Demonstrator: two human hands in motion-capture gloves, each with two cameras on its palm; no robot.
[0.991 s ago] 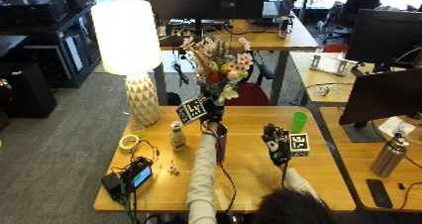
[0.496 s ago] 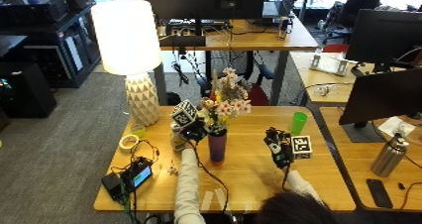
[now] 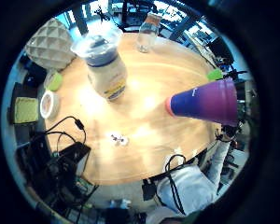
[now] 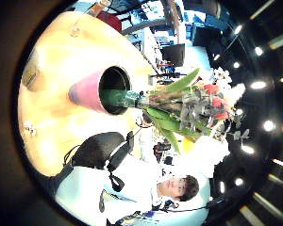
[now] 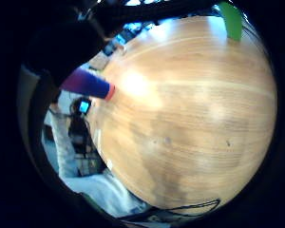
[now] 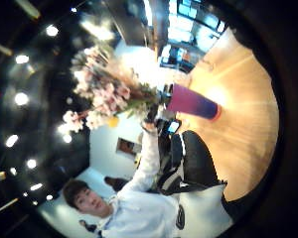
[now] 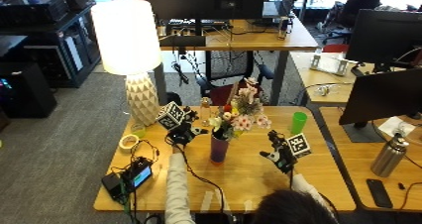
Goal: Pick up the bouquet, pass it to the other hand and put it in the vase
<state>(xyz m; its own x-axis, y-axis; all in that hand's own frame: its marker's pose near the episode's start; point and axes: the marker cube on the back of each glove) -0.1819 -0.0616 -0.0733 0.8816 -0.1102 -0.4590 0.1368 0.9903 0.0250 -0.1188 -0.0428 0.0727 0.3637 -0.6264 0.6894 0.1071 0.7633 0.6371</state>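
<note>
Wooden table [image 7: 250, 177] carries one purple vase [image 7: 219, 148], upright, bouquet [image 7: 240, 116] stems inside it. Left hand [image 7: 181, 132] just beside bouquet at vase rim; finger state cannot be told. Right hand [image 7: 280, 154] hovers well apart from vase, fingers relaxed, holding nothing. Surroundings: one white lamp [image 7: 131, 55], one green cup [image 7: 298, 123], one jar [image 3: 102, 67], one tape roll [image 7: 128, 142], one glass bottle [image 7: 206, 111].

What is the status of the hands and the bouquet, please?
Left hand beside bouquet, grip unclear. Right hand open, idle. Bouquet stems in purple vase. Nothing blocking.
</note>
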